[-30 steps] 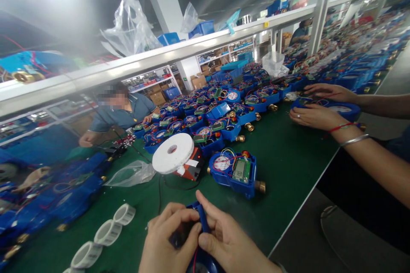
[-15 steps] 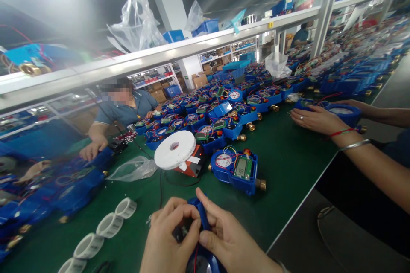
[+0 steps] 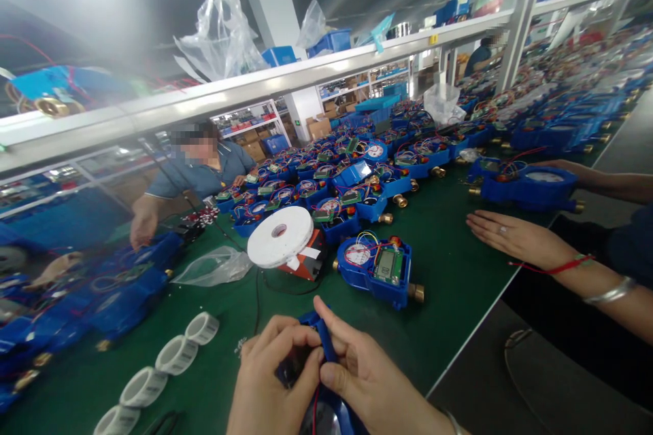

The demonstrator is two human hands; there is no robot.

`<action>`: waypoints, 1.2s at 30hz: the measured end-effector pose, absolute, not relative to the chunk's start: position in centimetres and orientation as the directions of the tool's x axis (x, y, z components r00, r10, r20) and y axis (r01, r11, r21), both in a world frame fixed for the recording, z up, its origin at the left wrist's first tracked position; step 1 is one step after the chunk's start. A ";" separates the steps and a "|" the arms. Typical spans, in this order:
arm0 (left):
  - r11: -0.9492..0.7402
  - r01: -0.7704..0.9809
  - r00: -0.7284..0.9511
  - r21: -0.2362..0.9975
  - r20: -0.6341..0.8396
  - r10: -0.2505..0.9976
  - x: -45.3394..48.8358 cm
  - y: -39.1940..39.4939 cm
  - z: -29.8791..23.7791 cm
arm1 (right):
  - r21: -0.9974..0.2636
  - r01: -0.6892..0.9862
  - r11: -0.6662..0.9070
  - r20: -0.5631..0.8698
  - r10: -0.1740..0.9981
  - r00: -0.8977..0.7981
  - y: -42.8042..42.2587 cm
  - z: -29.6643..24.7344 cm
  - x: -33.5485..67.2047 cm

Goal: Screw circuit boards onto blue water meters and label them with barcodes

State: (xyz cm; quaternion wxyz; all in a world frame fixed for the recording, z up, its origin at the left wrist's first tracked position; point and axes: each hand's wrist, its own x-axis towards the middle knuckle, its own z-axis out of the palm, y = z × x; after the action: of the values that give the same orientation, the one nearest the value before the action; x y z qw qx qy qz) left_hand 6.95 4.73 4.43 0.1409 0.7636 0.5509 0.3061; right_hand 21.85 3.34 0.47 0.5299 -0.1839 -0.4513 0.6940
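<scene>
Low in the view, my right hand is closed on the side of a blue water meter, its thumb bent and index finger straight along the raised blue edge. My left hand is closed in a pinch at the same edge, from the other side; what lies between its fingertips is hidden. A red wire runs down from there over the round window of the meter. Just beyond my hands, another blue water meter lies on the green table, with a display board, coloured wires and brass ends.
A white tape roll lies on an orange-black box. Several label rolls stand at left near a plastic bag. Many blue meters fill the back. A co-worker's hand is at right beside a meter; another person sits opposite.
The co-worker at right has let go of the near side of their meter and drawn that hand back. The person opposite has lifted a hand slightly. My hands have barely moved.
</scene>
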 end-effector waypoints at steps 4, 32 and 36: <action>-0.342 0.780 0.229 0.523 0.270 0.935 7.4 4.8 5.0 | -0.824 -0.565 -0.023 0.224 0.905 -0.363 3.3 0.5 21.8; -0.434 0.746 0.199 0.505 0.453 0.869 5.7 3.1 3.0 | -0.979 -0.186 0.083 0.094 0.994 -0.050 3.3 0.6 20.6; -0.452 0.723 0.170 0.523 0.499 0.849 5.5 2.9 2.8 | -0.990 0.004 0.143 0.142 0.987 -0.072 3.2 0.9 21.1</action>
State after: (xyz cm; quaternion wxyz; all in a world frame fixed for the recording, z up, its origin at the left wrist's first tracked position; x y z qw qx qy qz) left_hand 5.46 2.92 2.76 0.0824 0.7606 0.5168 0.3843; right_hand 21.10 3.22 0.90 0.5141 -0.4470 -0.5542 0.4784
